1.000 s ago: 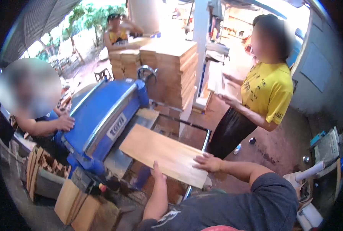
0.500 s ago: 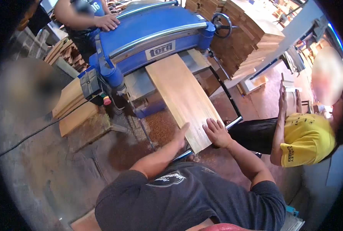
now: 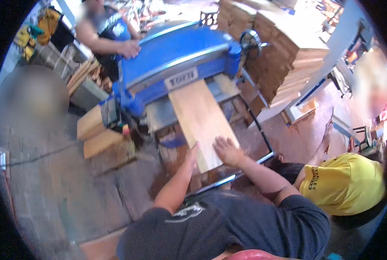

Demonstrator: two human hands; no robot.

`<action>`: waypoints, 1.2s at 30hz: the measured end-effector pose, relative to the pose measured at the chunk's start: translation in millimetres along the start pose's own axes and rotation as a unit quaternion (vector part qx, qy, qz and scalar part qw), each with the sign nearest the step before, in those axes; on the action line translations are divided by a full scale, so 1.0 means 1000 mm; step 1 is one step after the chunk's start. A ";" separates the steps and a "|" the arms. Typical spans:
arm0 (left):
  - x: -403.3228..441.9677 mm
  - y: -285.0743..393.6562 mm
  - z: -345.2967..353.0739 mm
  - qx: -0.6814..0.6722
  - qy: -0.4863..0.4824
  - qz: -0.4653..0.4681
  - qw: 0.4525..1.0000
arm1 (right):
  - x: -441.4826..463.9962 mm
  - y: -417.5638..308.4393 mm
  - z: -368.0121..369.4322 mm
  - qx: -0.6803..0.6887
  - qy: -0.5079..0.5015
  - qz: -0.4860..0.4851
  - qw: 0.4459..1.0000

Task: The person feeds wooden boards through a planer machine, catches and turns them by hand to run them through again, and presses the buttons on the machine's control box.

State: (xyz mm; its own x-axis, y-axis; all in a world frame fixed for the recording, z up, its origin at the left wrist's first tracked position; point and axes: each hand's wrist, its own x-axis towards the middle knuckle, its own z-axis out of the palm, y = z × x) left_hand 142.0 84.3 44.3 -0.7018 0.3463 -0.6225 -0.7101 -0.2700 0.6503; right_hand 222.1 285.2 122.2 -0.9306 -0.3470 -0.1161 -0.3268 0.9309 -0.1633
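Extending from the centre of the frame toward the machine point(image 3: 180, 60) above, the board point(image 3: 204, 123) has its far end at the machine's front, below the label point(image 3: 182, 78). Right hand point(image 3: 229, 151): palm down on the board's near right part, fingers spread. Left hand point(image 3: 192, 156): at the near left edge; its fingers are partly hidden, so whether this grip pinches the board cannot be told. Upper left: a co-worker's hand point(image 3: 129, 49) rests on the machine. Upper right: a wood stack point(image 3: 275, 58) stands beside the machine
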 end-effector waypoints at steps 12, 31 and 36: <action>0.048 0.021 -0.007 0.013 0.013 0.013 1.000 | 0.041 0.020 0.002 0.008 0.010 -0.010 1.000; 0.029 0.012 -0.043 0.202 0.018 -0.041 0.978 | 0.088 0.037 0.002 0.058 0.028 0.005 0.998; -0.037 0.022 -0.071 0.555 -0.026 0.178 0.812 | 0.096 0.038 -0.011 0.040 0.001 -0.001 0.999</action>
State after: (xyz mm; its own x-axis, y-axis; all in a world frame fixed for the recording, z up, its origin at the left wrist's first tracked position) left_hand 148.2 1.9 50.2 -0.8275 0.4686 -0.3091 0.0464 0.6058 0.7942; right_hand 118.1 288.5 115.5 -0.9304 -0.3482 -0.1146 -0.3141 0.9184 -0.2404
